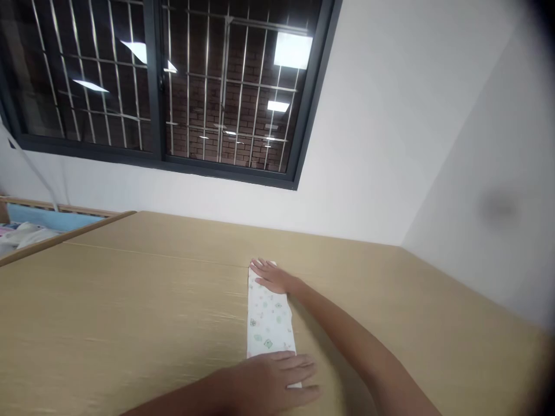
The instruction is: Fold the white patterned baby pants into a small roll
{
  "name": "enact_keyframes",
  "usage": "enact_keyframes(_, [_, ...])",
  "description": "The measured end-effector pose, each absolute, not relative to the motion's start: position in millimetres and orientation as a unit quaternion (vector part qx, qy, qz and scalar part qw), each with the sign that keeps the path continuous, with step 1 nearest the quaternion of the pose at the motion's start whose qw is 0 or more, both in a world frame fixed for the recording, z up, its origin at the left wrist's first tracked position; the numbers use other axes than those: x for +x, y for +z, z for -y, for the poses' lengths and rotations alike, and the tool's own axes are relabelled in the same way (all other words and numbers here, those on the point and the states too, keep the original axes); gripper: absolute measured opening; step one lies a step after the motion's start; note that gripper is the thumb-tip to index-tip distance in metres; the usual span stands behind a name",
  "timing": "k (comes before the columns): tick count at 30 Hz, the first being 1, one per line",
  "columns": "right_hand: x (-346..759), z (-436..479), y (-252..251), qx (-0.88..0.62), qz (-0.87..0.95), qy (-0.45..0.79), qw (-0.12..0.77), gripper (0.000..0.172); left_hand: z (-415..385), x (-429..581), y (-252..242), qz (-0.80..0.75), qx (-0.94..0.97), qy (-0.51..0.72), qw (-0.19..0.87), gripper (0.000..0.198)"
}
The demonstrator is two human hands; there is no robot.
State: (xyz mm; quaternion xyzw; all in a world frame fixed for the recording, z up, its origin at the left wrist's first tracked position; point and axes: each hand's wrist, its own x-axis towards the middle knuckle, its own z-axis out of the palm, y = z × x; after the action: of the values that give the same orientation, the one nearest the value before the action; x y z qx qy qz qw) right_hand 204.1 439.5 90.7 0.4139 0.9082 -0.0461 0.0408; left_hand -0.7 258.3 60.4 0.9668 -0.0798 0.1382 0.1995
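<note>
While left hand spreads palm-down over near end of printed cloth, right hand flat on far end, neither gripping, cloth lies short of tan mat far edge; looks light, soft; best pinched at corners.

My left hand: across the near end of a white, green-patterned cloth strip.
My right hand: flat on its far end.
</note>
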Motion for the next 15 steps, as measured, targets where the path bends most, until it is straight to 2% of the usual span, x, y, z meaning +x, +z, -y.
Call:
enact_keyframes(4, [205.7, -453.5, 87.0, 0.430, -0.902, -0.037, 0.032, 0.072, -261.3, -0.8, 61.6, 0.047, 0.943, 0.146, 0.295, 0.067])
enact_keyframes(6, [203.6, -448.5, 87.7, 0.430, -0.902, -0.029, 0.024, 0.074, -267.0, -3.1, 62.2, 0.032, 0.918, 0.193, 0.346, 0.069])
enact_keyframes(10, [198.4, -409.8, 94.2, 0.450, -0.892, -0.013, -0.038, 0.075, -287.3, -15.6, 62.0, -0.030, 0.900, 0.291, 0.323, 0.066])
enact_keyframes(11, [198.3, -395.1, 95.8, 0.457, -0.887, -0.017, -0.069, 0.069, -292.5, -19.5, 61.4, -0.053, 0.913, 0.269, 0.303, 0.069])
enact_keyframes(13, [200.9, -363.5, 97.5, 0.465, -0.871, -0.036, -0.153, 0.047, -300.5, -26.0, 59.4, -0.091, 0.937, 0.204, 0.270, 0.075])
enact_keyframes(15, [206.9, -334.1, 96.2, 0.468, -0.856, -0.049, -0.214, 0.034, -304.2, -29.2, 57.3, -0.098, 0.948, 0.174, 0.247, 0.062])
